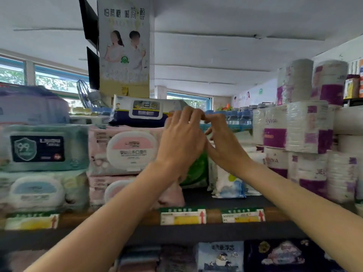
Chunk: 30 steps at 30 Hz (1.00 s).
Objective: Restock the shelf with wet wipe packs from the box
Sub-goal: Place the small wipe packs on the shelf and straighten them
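Pink-lidded pink wipe packs [125, 152], a teal pack with dark label [43, 148], purple-and-white paper rolls [306, 126].

Shop; stocked shelf [196, 232]; price tags [183, 216]; promo poster [124, 46]

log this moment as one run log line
stage: placing on shelf | left hand: on navy wipe pack atop pink pack | right hand: beside left, grip unclear | box: out of view

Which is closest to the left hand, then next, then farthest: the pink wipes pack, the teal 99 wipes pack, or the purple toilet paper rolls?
From the left hand:
1. Pink wipes pack, right beside it on the left.
2. Purple toilet paper rolls, over on the right, past the right hand.
3. Teal 99 wipes pack, at the shelf's far left.
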Each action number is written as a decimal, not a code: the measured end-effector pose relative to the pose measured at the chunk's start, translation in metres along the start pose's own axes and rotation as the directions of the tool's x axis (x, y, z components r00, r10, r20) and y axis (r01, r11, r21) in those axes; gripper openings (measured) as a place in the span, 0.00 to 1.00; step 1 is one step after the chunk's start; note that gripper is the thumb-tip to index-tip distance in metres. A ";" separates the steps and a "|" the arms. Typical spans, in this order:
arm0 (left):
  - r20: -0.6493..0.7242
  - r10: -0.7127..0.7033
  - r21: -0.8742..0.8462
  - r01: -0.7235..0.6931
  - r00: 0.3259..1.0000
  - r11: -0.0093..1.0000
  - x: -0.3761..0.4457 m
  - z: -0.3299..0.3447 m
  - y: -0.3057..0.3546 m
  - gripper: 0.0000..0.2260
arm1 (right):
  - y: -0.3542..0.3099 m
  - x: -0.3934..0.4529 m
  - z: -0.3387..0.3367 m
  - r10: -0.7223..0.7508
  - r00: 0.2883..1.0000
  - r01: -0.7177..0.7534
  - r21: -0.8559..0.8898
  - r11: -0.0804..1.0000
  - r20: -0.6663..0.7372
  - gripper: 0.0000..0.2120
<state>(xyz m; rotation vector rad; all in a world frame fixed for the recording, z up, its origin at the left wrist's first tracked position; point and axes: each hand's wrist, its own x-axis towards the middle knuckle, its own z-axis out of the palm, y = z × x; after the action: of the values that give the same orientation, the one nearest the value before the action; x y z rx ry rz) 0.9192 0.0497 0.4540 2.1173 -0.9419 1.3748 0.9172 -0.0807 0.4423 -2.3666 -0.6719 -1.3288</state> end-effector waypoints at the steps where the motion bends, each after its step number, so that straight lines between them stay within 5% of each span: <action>1: -0.029 0.004 0.045 -0.002 1.000 0.999 -0.006 -0.011 -0.016 0.14 | -0.012 0.004 0.012 0.052 0.999 -0.053 0.087 0.995 0.013 0.19; 3: -0.069 0.003 0.149 0.007 0.998 0.989 -0.020 -0.035 -0.050 0.15 | -0.033 0.012 0.034 0.124 0.992 -0.119 0.163 0.979 -0.026 0.20; 7: 0.112 -0.133 0.235 0.104 0.985 0.966 -0.049 -0.074 -0.114 0.20 | -0.059 0.022 0.060 0.298 0.942 -0.292 0.063 0.954 -0.153 0.29; 10: 0.164 -0.034 0.243 -0.007 0.986 0.970 -0.072 -0.089 -0.142 0.24 | -0.073 0.021 0.064 0.318 0.922 -0.338 -0.059 0.939 -0.221 0.29; 15: 0.354 0.136 0.271 -0.241 0.925 0.932 -0.090 -0.101 -0.171 0.41 | -0.086 0.013 0.047 0.330 0.943 -0.329 -0.041 0.944 0.031 0.21; 20: 0.433 0.135 0.203 -0.243 0.891 0.949 -0.075 -0.111 -0.177 0.39 | -0.103 0.018 0.041 0.452 0.856 -0.411 -0.200 0.890 0.253 0.47; 26: 0.488 0.157 0.249 -0.309 0.858 0.918 -0.058 -0.111 -0.185 0.45 | -0.110 0.016 0.053 0.494 0.853 -0.434 -0.297 0.850 0.169 0.52; 30: 0.539 0.154 0.219 -0.314 0.828 0.924 -0.050 -0.122 -0.180 0.37 | -0.112 0.017 0.040 0.518 0.817 -0.450 -0.280 0.848 0.253 0.49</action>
<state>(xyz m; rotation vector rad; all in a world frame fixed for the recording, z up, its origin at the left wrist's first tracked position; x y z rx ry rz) 0.9645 0.2684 0.4577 2.7643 -1.3077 1.1256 0.8905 0.0369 0.4437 -2.7010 0.0276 -0.8290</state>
